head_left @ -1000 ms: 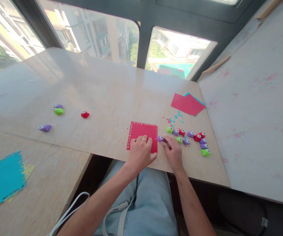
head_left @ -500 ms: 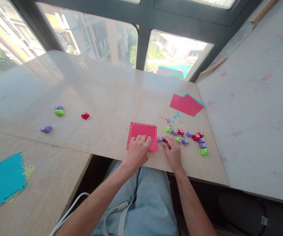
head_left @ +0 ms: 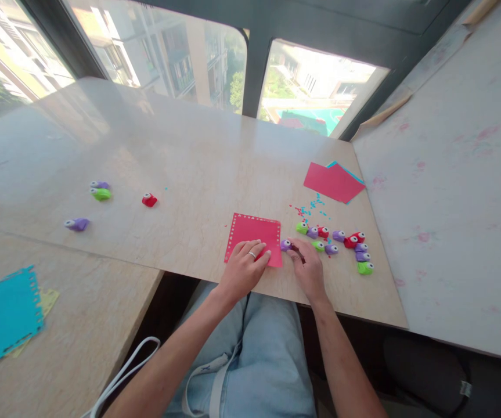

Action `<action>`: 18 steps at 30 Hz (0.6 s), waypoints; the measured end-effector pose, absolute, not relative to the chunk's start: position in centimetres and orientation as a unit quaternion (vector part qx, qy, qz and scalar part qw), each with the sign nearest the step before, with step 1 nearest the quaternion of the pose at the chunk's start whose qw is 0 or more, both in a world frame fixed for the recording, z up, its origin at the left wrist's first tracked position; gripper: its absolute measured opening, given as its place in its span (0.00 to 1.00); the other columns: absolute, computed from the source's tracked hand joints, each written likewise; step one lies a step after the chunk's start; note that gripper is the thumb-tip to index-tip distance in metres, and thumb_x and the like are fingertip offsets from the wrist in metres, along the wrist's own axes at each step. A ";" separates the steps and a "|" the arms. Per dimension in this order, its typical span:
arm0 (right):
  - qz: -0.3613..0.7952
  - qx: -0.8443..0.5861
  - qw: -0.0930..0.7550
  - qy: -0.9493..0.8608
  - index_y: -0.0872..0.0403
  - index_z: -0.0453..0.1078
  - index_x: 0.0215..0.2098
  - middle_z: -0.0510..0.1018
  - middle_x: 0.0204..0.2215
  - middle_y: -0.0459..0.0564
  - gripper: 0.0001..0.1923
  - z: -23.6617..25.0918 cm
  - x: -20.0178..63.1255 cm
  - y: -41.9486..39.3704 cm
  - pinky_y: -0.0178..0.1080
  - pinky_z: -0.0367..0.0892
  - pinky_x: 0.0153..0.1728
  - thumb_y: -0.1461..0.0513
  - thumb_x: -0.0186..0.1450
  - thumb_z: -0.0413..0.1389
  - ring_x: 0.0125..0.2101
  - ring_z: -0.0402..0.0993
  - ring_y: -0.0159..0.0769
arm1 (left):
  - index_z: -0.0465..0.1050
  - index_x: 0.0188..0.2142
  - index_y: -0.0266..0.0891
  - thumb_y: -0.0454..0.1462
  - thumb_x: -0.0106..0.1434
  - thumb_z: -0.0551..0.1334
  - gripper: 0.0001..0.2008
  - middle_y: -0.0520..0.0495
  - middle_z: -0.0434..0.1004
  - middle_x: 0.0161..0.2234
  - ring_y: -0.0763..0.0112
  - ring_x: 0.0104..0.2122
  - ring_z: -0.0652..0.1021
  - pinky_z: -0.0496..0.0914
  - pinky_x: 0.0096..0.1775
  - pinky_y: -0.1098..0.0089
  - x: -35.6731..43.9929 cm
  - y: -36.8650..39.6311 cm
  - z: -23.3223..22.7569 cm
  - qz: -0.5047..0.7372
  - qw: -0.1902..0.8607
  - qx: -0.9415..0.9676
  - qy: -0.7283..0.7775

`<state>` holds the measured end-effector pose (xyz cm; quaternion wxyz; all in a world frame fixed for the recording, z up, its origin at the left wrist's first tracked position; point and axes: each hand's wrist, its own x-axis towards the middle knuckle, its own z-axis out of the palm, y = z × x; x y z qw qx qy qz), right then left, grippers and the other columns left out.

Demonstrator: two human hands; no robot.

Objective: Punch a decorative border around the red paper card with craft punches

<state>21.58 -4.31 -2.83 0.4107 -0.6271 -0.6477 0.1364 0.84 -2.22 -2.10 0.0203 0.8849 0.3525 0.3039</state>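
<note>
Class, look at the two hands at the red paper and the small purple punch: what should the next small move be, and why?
Probably press the purple punch down. The right hand has it at the right edge of the red paper, and the left hand lies flat on the sheet. Whether the edge sits inside the punch cannot be told.

Bright daylight through windows [head_left: 180, 58]; tabletop [head_left: 198, 168] glare; edges bowed, sharp focus

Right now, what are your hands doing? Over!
Left hand flat on red paper square. Right hand pinching purple punch at the paper's right edge. More punches close on the right.
</note>
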 end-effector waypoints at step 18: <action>0.147 -0.625 0.414 -0.645 0.50 0.74 0.50 0.79 0.45 0.54 0.14 -2.7 21.6 -4.4 0.50 0.67 0.51 0.61 0.69 0.52 0.47 0.73 0.44 | 0.76 0.45 0.38 0.30 0.67 0.59 0.10 0.39 0.78 0.49 0.56 0.52 0.76 0.71 0.53 0.54 0.8 -2.6 -2.6 0.322 0.001 0.876 0.359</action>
